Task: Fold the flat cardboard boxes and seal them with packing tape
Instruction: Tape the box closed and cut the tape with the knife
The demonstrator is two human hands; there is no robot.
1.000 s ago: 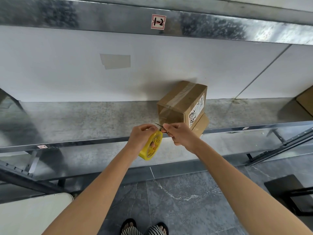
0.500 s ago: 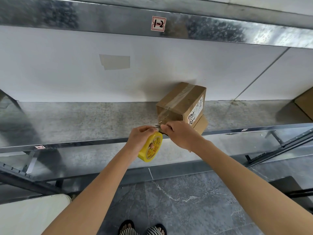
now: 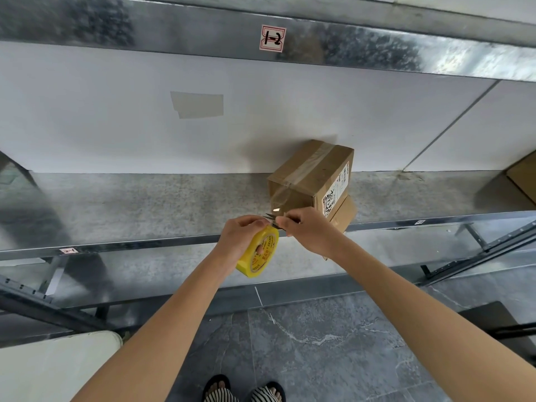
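Observation:
A folded brown cardboard box point(image 3: 314, 172) stands on the metal shelf point(image 3: 130, 204), tilted, with clear tape running over its top and down its front face. A strip of clear tape point(image 3: 278, 198) stretches from the box to the yellow tape roll point(image 3: 259, 252). My left hand point(image 3: 242, 236) grips the roll just in front of the shelf edge. My right hand point(image 3: 310, 230) holds small metal snips point(image 3: 272, 220), whose blades meet the tape strip between both hands.
A second cardboard box point(image 3: 525, 177) shows at the shelf's far right. A white wall panel point(image 3: 116, 111) backs the shelf and a steel beam point(image 3: 174, 33) runs overhead. Below are a lower shelf, a cream surface point(image 3: 55, 369) at bottom left, grey floor tiles and my sandalled feet.
Both hands stay at the tape strip by the shelf edge; the right hand with the snips has shifted slightly and the view has moved a little.

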